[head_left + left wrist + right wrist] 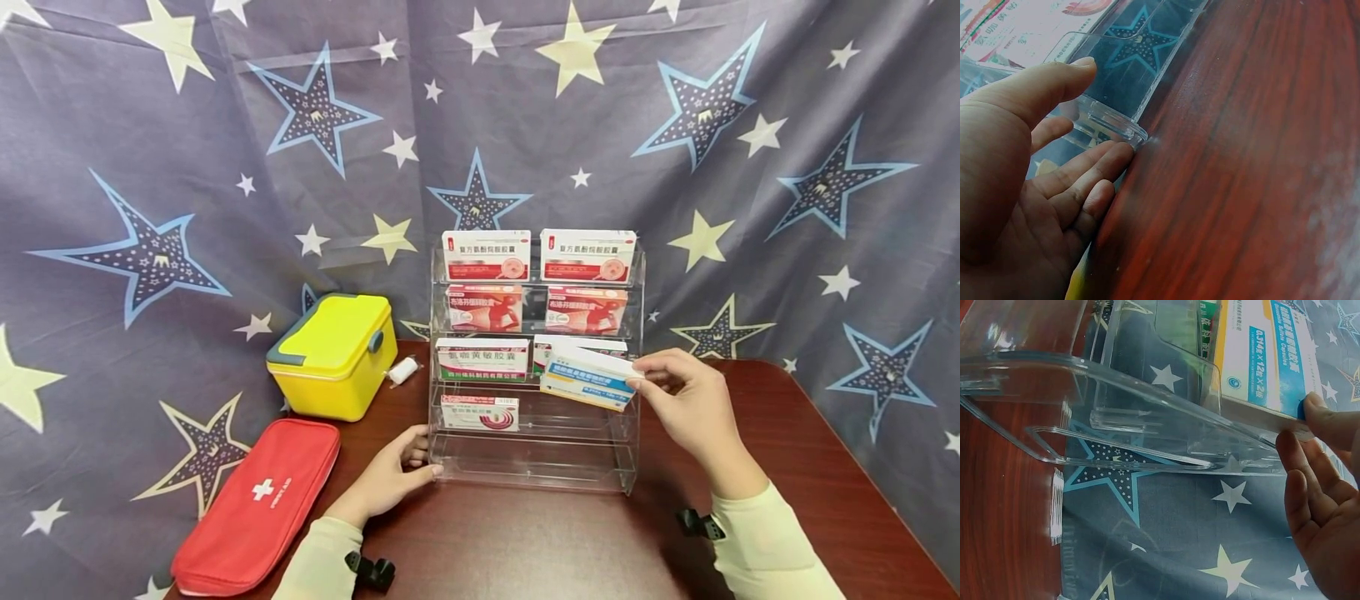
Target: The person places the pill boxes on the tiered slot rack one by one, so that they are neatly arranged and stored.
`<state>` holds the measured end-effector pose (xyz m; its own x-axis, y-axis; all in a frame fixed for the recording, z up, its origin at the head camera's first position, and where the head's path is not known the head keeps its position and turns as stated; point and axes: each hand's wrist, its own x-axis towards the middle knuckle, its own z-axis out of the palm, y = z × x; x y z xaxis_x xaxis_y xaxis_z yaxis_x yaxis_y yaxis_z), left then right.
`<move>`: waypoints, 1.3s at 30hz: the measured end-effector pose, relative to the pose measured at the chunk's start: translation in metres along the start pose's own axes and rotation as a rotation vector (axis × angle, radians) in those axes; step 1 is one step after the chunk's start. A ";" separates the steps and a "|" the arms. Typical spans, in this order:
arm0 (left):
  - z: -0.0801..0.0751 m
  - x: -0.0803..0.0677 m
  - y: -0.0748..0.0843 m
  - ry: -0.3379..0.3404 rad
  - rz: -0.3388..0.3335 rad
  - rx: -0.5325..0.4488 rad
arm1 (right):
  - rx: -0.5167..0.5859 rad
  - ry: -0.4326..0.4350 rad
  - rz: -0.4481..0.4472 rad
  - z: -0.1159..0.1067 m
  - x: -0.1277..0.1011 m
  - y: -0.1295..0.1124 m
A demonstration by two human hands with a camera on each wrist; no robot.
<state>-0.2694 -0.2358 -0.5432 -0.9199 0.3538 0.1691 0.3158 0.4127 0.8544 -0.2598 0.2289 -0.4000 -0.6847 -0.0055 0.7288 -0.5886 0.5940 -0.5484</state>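
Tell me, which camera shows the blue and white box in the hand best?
The head view: the whole blue and white box shows, pinched by the right hand at the clear rack. The right wrist view shows only its end, close up. The left wrist view misses it.

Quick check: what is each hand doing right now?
Left hand: open, fingers resting against the clear rack at its base.
Right hand: pinching the blue-and-white box.
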 end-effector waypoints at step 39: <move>0.000 0.000 0.002 0.005 -0.022 0.006 | -0.367 -0.208 -0.113 0.014 -0.012 -0.024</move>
<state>-0.2687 -0.2351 -0.5420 -0.9277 0.3408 0.1527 0.2971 0.4257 0.8547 -0.2433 0.2030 -0.4014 -0.7190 -0.2265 0.6571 -0.4987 0.8266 -0.2608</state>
